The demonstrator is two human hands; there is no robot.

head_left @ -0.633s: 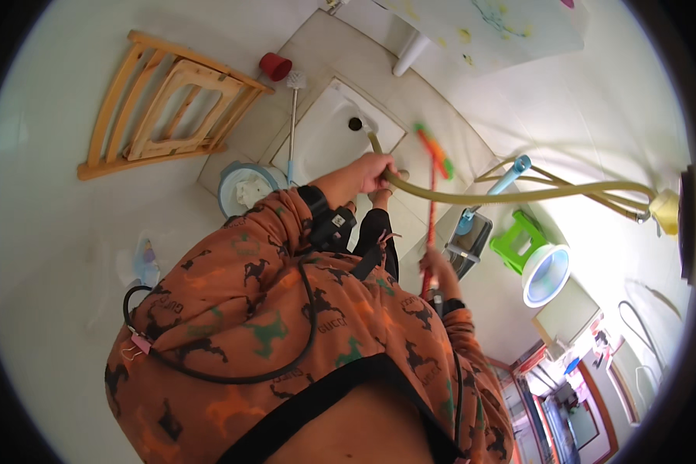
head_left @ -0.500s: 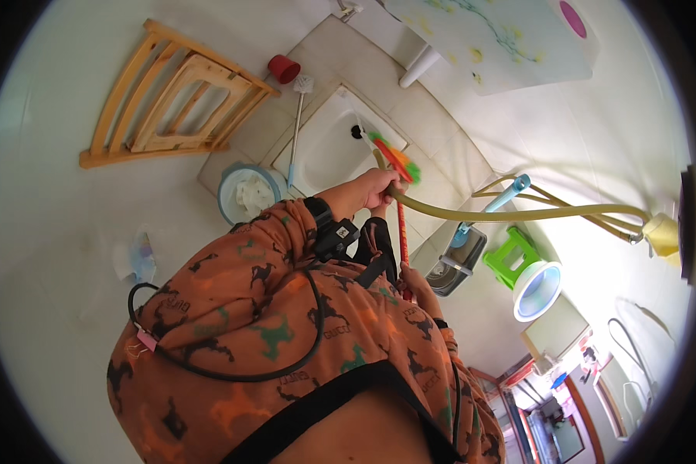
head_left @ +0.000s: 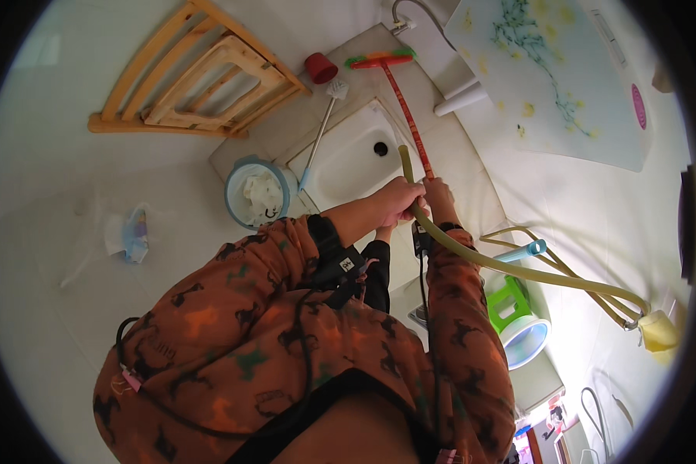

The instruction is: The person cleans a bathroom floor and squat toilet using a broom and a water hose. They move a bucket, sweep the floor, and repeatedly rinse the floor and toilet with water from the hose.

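Note:
My left hand (head_left: 398,199) is closed around a yellow-green hose (head_left: 510,265), just behind its free end. That end points away from me, over the right edge of a white squat toilet (head_left: 346,158). Beside it, my right hand (head_left: 439,195) grips the red handle (head_left: 410,120) of a long floor brush. Stretched out to the far side, the brush's head (head_left: 381,59) has green and orange bristles and lies on the tiled floor beyond the toilet. Part of the right hand's fingers is hidden by the left hand and hose.
Left of the toilet stand a blue bucket (head_left: 230,203) with a white bag inside and a toilet brush (head_left: 322,130). A red cup (head_left: 321,68) and folded wooden chair (head_left: 209,85) are behind. On the right are a green stool (head_left: 506,300), a basin (head_left: 527,344) and a yellow cloth (head_left: 659,334).
The floor brush's head has moved from near my left hand to the far tiles. My right hand has come forward from beside my body, next to my left hand, which keeps the hose.

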